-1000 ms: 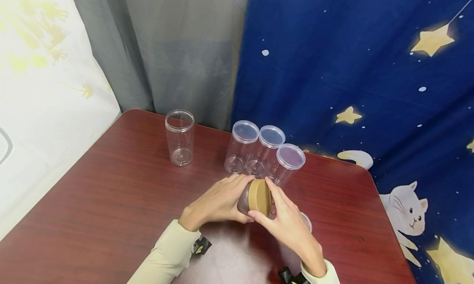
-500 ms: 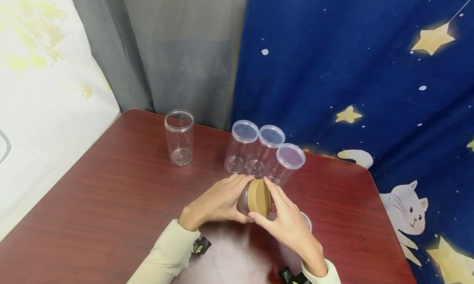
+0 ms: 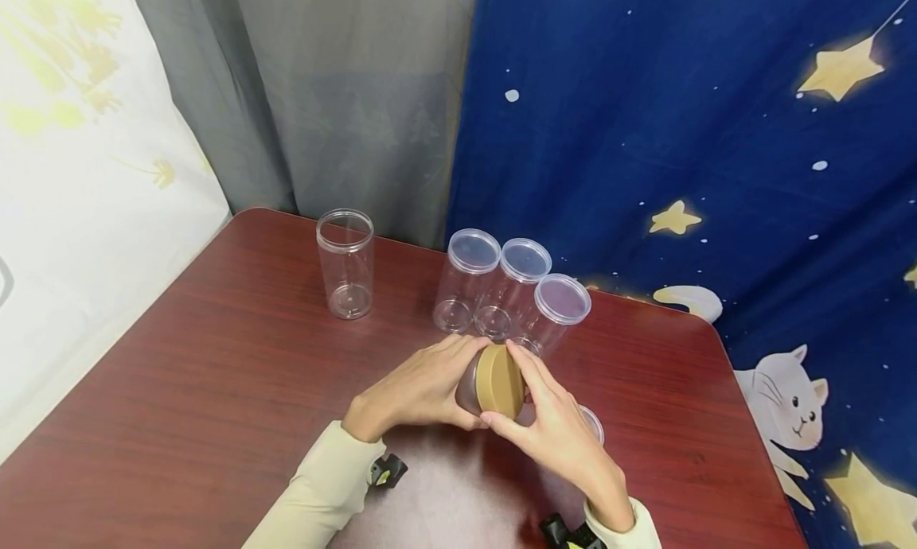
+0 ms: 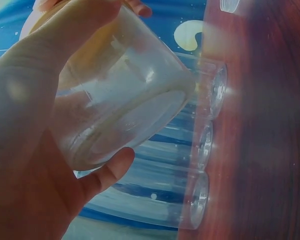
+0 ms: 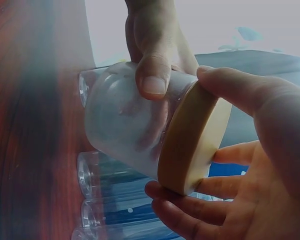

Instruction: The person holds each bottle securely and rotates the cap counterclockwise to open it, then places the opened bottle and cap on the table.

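Observation:
A clear plastic jar with a mustard-yellow lid is held tilted on its side above the table, its lid facing right. My left hand grips the jar's body, thumb on the near side in the head view. On the lid's edge, my right hand holds with thumb and fingers spread round it. In the left wrist view the jar's round base points toward the table, and nothing shows inside. The lid sits on the jar's mouth.
Behind the hands, three tall clear jars with translucent lids stand close together. A lidless tall clear jar stands farther left. A clear round rim shows partly behind my right hand. Curtains hang along the table's back edge.
Both hands keep their hold on the jar and its lid. The right fingers and the lid have shifted very slightly left; the standing jars have not moved.

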